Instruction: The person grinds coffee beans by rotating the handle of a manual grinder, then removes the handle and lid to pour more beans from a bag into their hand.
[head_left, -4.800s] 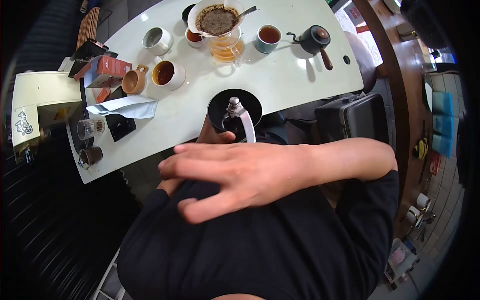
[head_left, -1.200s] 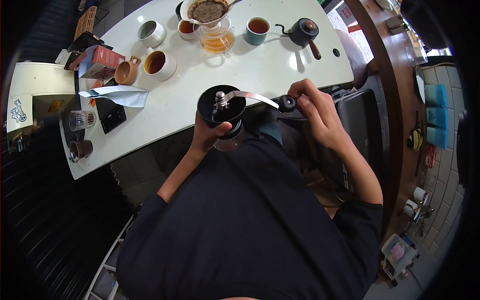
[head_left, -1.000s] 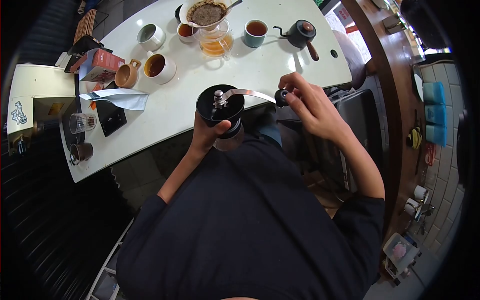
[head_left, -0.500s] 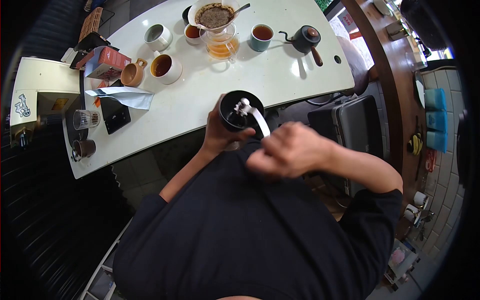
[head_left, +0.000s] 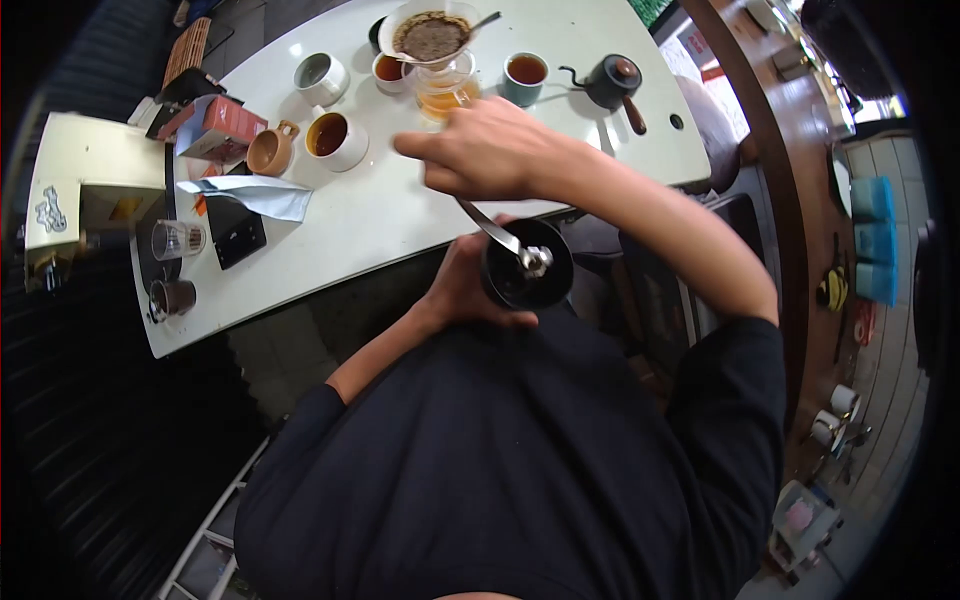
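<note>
A black hand coffee grinder (head_left: 556, 282) is held close in front of my chest, its open top tilted toward me. My left hand (head_left: 462, 284) wraps around its side, thumb along the near edge. The silver crank (head_left: 494, 230) runs from the nut in the middle up toward the table. At its outer end my right hand (head_left: 490, 152) is closed on the crank's knob, which the fingers hide. Beyond that hand stands a glass server (head_left: 436, 104) with amber liquid, topped by a dripper (head_left: 398, 22) with wet coffee grounds and a spoon.
On the white table (head_left: 370, 225) stand a white mug (head_left: 352, 148), a brown cup (head_left: 268, 152), a green cup (head_left: 521, 90) of dark liquid and a black kettle (head_left: 606, 88). A silver bag (head_left: 270, 196) lies over a black scale (head_left: 240, 244). A red box (head_left: 228, 128) stands behind.
My right hand has swung the crank from the near right side to the far left, over the table edge. The grinder and my left hand have shifted right and slightly toward me.
</note>
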